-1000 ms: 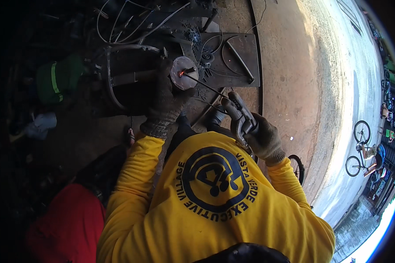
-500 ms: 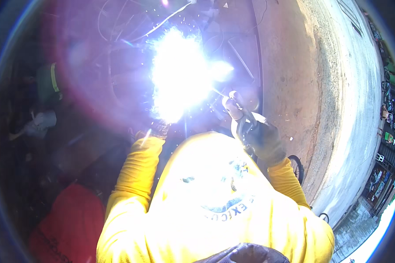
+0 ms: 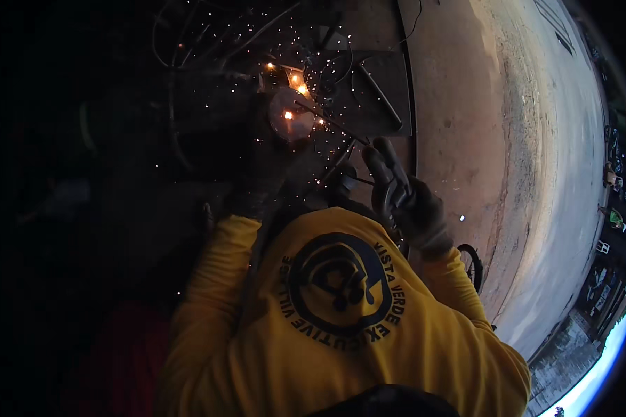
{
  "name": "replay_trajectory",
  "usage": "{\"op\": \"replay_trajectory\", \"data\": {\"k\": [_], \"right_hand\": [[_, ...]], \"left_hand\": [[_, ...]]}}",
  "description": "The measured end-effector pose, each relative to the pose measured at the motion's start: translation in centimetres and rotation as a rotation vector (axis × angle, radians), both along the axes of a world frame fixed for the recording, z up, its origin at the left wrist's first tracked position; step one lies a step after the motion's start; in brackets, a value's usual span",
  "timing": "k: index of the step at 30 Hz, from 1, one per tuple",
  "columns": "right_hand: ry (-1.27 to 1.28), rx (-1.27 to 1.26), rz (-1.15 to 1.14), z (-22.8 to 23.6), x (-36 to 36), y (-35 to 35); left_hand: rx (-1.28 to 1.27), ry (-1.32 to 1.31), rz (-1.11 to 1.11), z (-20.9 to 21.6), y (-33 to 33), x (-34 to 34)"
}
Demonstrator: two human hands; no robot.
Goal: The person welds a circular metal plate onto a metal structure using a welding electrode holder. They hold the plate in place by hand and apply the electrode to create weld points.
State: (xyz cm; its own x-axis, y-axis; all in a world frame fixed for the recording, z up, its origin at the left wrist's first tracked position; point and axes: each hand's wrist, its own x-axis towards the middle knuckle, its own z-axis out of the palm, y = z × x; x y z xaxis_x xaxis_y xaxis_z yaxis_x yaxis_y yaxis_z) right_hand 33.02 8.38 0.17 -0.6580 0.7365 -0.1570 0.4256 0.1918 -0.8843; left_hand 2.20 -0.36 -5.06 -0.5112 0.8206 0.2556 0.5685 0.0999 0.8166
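Observation:
My left hand [image 3: 263, 170], in a dark glove, grips a round metal piece [image 3: 290, 117] from below; glowing spots sit on the piece's face and rim. My right hand [image 3: 405, 198], also gloved, is closed on a welding electrode holder. Its thin rod [image 3: 334, 125] slants up-left, and its tip reaches the round piece. Orange sparks scatter around and above the piece. My yellow long-sleeved shirt [image 3: 341, 333] fills the lower middle. The picture is very dark on the left, so the left fingers are hard to make out.
A dark metal plate [image 3: 375, 90] with loose rods and curled wires lies beyond the hands. Bare dirt ground [image 3: 480, 139] runs along the right. A small wheel [image 3: 470, 265] shows by my right elbow, and something red [image 3: 129, 354] lies at lower left.
A white arc flash that washed out the picture half a second ago is gone; now it is dark, with sparks flying. Both hands stay in nearly the same place.

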Motion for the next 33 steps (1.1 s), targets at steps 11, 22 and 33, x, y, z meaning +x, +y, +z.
{"op": "replay_trajectory", "data": {"k": [11, 22, 33], "right_hand": [[-0.148, 0.008, 0.068, 1.5, -0.8, -0.3], [-0.136, 0.003, 0.068, 1.0, -0.8, -0.3], [-0.115, 0.004, 0.073, 1.1, -1.0, -0.2]], "left_hand": [[0.133, -0.284, -0.112, 0.1, 0.3, -0.1], [0.109, -0.170, -0.107, 0.9, 0.4, -0.4], [0.108, -0.223, -0.107, 0.6, 0.2, -0.3]]}}
